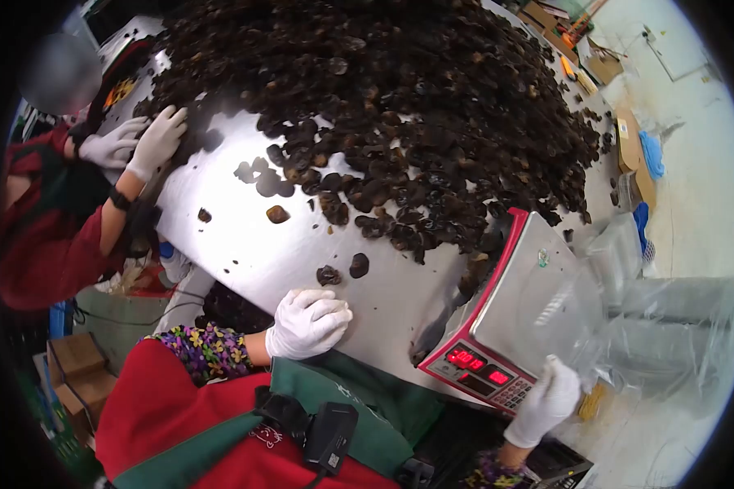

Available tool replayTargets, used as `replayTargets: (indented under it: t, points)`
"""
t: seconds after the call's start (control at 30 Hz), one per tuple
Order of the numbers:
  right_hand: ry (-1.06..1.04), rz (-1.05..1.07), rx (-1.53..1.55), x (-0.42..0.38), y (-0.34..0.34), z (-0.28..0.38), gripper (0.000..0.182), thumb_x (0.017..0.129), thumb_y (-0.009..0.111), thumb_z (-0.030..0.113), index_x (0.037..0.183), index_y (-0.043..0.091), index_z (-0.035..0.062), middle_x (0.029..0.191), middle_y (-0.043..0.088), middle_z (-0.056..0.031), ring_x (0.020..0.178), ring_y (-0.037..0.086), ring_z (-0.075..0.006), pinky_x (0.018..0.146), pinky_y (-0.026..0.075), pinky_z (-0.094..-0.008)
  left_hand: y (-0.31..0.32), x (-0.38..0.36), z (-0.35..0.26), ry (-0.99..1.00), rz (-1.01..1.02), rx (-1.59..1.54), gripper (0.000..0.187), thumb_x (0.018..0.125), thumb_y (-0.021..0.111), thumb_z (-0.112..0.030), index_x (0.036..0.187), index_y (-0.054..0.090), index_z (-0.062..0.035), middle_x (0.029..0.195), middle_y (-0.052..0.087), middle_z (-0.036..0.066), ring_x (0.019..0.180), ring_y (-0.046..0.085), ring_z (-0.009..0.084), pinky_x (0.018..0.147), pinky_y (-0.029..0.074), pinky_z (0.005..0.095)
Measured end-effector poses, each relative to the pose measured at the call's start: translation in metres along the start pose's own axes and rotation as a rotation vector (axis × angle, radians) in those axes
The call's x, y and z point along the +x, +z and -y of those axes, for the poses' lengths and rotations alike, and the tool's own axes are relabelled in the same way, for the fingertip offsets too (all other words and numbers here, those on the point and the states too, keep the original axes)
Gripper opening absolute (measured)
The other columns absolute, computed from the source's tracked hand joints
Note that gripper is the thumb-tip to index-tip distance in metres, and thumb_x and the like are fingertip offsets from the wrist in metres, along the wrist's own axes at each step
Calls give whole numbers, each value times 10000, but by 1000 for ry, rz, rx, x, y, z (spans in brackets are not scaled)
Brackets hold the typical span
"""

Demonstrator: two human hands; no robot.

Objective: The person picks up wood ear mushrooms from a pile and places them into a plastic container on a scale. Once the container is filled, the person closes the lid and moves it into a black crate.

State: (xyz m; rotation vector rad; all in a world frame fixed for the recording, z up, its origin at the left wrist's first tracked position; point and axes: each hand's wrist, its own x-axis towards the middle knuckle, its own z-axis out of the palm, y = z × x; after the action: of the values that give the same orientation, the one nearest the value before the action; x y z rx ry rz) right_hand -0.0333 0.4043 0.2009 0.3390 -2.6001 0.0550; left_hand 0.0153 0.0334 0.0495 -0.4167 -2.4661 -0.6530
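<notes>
My left hand (308, 323), in a white glove, rests at the near table edge with its fingers curled in; its palm is hidden. Just beyond it lie two dark brown, flattish, roundish pieces (359, 265). My right hand (546, 399), also gloved in white, is beside the keypad corner of a red-framed digital scale (510, 285). Its fingers are drawn together, and I cannot make out anything in them. The scale has a bare steel pan and lit red digits. A large heap of the dark pieces (400, 106) covers the far part of the table.
The metal table (245, 236) carries scattered pieces in front of the heap. At the left, a co-worker's gloved hands (159, 143) reach to the heap's edge. Clear plastic bags (669, 334) hang right of the scale. Cardboard boxes (81, 371) stand at the lower left.
</notes>
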Motion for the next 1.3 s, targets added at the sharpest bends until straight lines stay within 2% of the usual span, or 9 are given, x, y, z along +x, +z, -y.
replayTargets:
  t: [0.2, 0.27, 0.4, 0.57, 0.7, 0.83, 1.1, 1.2, 1.3]
  points:
    - [-55, 70, -123, -32, 4, 21, 226, 921, 697, 169, 1134, 675, 97, 1054, 673, -73, 1003, 627, -292, 944, 458, -474, 5, -2, -7, -44, -79, 60, 300, 687, 778, -135, 970, 694, -185, 1002, 692, -37, 978, 647, 213, 783, 498, 365]
    - [-76, -98, 11, -36, -7, 35, 267, 940, 674, 209, 1175, 668, 81, 1130, 657, -70, 1089, 607, -290, 1028, 422, -508, 8, -3, -6, -50, -104, 63, 289, 685, 772, -124, 957, 693, -179, 1004, 692, -33, 974, 652, 205, 741, 505, 362]
    - [-119, -29, 533, -48, 3, 83, 224, 919, 662, 142, 1118, 675, 41, 1068, 691, -118, 965, 644, -329, 887, 517, -438, 6, -3, -4, -66, -116, 47, 257, 727, 769, -142, 974, 701, -165, 997, 690, -17, 945, 652, 205, 786, 494, 350]
    - [-209, 118, 843, -40, 62, 154, 335, 785, 723, 20, 1111, 713, 99, 1043, 689, -75, 875, 663, -280, 787, 542, -383, -9, 43, 7, -709, -127, -229, 237, 839, 745, -131, 1056, 671, -72, 867, 667, 97, 769, 646, 285, 697, 523, 403]
    - [-199, 148, 878, -43, 98, 182, 305, 811, 722, 34, 1106, 711, 108, 1029, 687, -66, 864, 662, -280, 747, 538, -393, 2, 79, 55, -660, -177, -155, 224, 857, 753, -187, 1015, 642, -73, 835, 636, 102, 748, 635, 284, 688, 515, 407]
    - [-142, 205, 901, -48, 113, 192, 271, 842, 706, 35, 1100, 705, 117, 1035, 690, -75, 868, 657, -288, 754, 534, -400, 6, 87, 71, -561, 32, -86, 218, 865, 740, -226, 903, 596, -67, 788, 603, 87, 770, 631, 272, 688, 497, 416]
    - [-87, 192, 886, -56, 128, 195, 260, 857, 682, 30, 1100, 703, 120, 1007, 681, -69, 866, 636, -289, 769, 514, -404, -31, 42, 51, -830, -26, -611, 123, 888, 716, -116, 966, 645, -53, 933, 634, 54, 851, 609, 180, 775, 499, 334]
    - [-86, 203, 893, -57, 128, 195, 253, 866, 677, 35, 1104, 701, 118, 1010, 680, -73, 880, 632, -289, 781, 509, -404, -28, 25, 56, -681, -169, -753, 153, 894, 712, -106, 1035, 674, -60, 974, 629, 25, 915, 602, 146, 809, 494, 300]
    - [-89, 195, 898, -57, 129, 194, 251, 866, 676, 32, 1102, 702, 116, 1013, 681, -72, 883, 632, -287, 780, 509, -404, -57, 11, 50, -798, -76, -756, 228, 904, 701, -109, 1126, 688, -64, 965, 644, 25, 907, 603, 117, 835, 489, 271]
